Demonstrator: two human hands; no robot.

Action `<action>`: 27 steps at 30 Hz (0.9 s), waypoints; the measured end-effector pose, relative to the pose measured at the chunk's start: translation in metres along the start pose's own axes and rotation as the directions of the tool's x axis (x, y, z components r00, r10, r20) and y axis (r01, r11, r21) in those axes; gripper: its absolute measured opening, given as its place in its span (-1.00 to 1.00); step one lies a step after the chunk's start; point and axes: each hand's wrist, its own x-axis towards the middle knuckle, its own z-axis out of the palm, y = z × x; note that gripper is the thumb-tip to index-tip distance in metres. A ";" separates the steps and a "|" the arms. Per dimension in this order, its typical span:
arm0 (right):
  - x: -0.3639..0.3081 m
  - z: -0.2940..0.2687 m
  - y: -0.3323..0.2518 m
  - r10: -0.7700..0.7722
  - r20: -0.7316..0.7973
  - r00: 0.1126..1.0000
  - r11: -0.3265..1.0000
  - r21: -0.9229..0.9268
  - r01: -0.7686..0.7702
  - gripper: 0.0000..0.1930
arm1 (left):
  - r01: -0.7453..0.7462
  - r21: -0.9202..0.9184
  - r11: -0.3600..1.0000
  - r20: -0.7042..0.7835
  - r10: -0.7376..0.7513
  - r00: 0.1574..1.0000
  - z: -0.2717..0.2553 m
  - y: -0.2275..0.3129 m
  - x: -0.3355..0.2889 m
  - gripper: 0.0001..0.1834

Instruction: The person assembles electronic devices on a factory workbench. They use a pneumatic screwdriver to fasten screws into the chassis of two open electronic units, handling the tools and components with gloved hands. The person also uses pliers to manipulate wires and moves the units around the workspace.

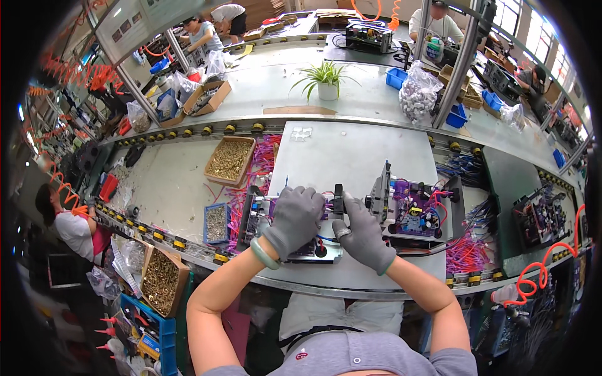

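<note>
Both my hands wear grey gloves and work over an open metal chassis (326, 258) with purple circuit boards and wires. My left hand (295, 218) is closed over its boards; the fingers curl down and hide what they grip. At the chassis's right end, my right hand (364, 237) pinches a small black block-like part (338, 199), its index finger against the block's side. Just right of that hand stands a second open chassis (411, 210), with a purple board, red wires and an upright panel. A black cable (426, 252) runs along its front.
A white board (354, 153) lies under both chassis. To the left are a tray of brass-coloured screws (229, 160), a blue bin of small silver parts (216, 224) and pink-purple wires (263, 156). A potted plant (327, 88) stands on the far shelf. Another chassis (540, 216) sits right.
</note>
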 end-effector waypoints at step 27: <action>-0.001 -0.003 0.009 -0.078 0.003 0.997 0.997 0.028 0.078 -0.34 | -0.139 -0.215 0.967 -0.080 0.124 0.989 -0.001 0.005 0.014 -0.88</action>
